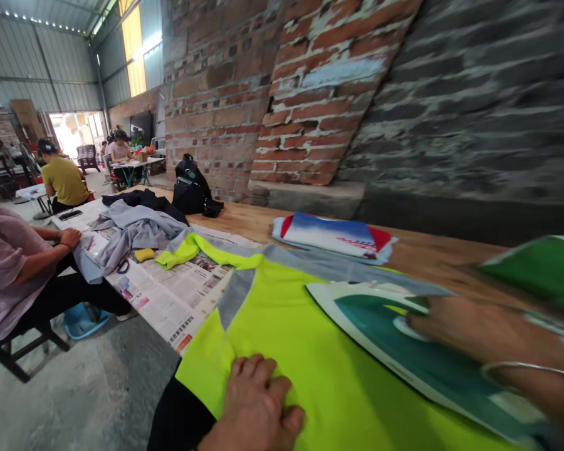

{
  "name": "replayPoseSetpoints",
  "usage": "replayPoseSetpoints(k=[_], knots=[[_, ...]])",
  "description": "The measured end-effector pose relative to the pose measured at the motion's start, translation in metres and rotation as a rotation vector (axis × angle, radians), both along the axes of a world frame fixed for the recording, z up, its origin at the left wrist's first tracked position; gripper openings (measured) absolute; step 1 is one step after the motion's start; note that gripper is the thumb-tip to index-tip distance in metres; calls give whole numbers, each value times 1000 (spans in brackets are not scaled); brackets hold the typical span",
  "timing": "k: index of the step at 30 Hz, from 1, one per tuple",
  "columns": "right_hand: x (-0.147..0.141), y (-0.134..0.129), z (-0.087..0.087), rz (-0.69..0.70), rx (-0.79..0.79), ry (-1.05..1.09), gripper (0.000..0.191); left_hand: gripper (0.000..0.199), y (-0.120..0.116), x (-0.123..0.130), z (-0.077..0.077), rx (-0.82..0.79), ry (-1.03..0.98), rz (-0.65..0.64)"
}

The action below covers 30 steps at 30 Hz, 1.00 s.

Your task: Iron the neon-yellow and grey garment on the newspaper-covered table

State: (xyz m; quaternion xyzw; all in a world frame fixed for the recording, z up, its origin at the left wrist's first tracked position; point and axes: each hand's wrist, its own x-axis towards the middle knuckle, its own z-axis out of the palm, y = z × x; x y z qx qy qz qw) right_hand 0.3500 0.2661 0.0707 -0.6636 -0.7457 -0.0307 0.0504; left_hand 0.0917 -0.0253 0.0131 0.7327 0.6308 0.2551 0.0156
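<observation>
A neon yellow and grey garment [282,313] lies spread over the table in front of me. My right hand [479,332] is wrapped round the handle of a green and white iron [404,351], whose pointed tip faces left over the garment; motion blurs the hand a little. On the garment's lower left part rests my left hand [258,407], palm down with the fingers somewhat bent and apart, holding nothing. The iron's rear end, at the lower right, is blurred.
Newspaper [169,307] covers the table's left part, bearing a yellow sponge [144,254], scissors [123,267] and grey clothes [136,225]. Folded clothes [333,235] and a black backpack [190,188] stand along the wall side. A seated person [14,263] is at the left.
</observation>
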Motion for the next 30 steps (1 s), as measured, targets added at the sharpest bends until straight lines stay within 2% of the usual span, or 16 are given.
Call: replayPoseSetpoints(k=[3, 7, 10, 11, 14, 19, 25, 30], knots=[[-15, -21, 24, -13, -108, -53, 25, 36, 0, 0, 1, -17, -17, 21], [-33, -44, 53, -49, -159, -82, 31, 35, 3, 0, -3, 5, -11, 15], [-42, -66, 79, -10, -209, -105, 37, 35, 6, -2, -5, 84, 21, 18], [-45, -73, 87, 41, -217, -116, 40, 34, 7, -4, -6, 116, 41, 15], [-50, -84, 104, 56, -213, -99, 41, 29, 15, -12, -6, 224, 130, -26], [-48, -81, 105, 143, -202, -66, 38, 35, 41, -28, -6, 408, 157, -131], [-55, -116, 98, 358, -171, -85, 30, 37, 42, -32, -6, 462, 179, -157], [-60, -137, 94, 345, -147, -83, 30, 38, 44, -33, -8, 467, 192, -150]])
